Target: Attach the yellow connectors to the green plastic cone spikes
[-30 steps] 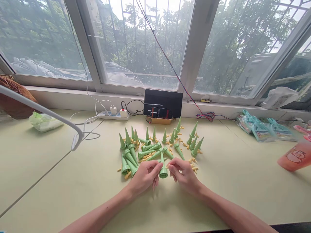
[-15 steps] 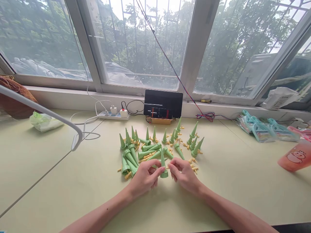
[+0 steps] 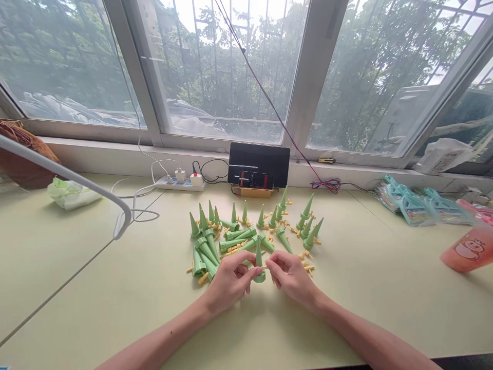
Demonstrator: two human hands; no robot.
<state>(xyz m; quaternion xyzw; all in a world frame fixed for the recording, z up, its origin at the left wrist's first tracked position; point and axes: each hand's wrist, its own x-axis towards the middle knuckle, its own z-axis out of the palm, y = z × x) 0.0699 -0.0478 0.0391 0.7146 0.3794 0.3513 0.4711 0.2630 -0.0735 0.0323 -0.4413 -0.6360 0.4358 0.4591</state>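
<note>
A green plant-watering spike (image 3: 259,252) stands upright, point up, with my left hand (image 3: 233,275) closed on its lower part. My right hand (image 3: 290,275) is on the other side, thumb and fingers pinched on a small yellow valve (image 3: 265,266) at the spike's side. The fingers mostly cover the valve, so how far it sits in the spike is hidden. Behind my hands are more green spikes, some standing (image 3: 313,234) with yellow valves attached, others lying in a heap (image 3: 207,249). Loose yellow valves (image 3: 235,248) lie among them.
At the back, a phone (image 3: 256,180) leans against a dark tablet (image 3: 277,159). A power strip (image 3: 181,183) with white cables lies to its left, a white curved bar (image 3: 77,172) crosses the left side, and a pink cup (image 3: 464,249) and bagged turquoise items (image 3: 418,205) are at right.
The spike has shifted very slightly and my right fingers have edged a little closer to it. Otherwise the hands and the surrounding pieces stay in place.
</note>
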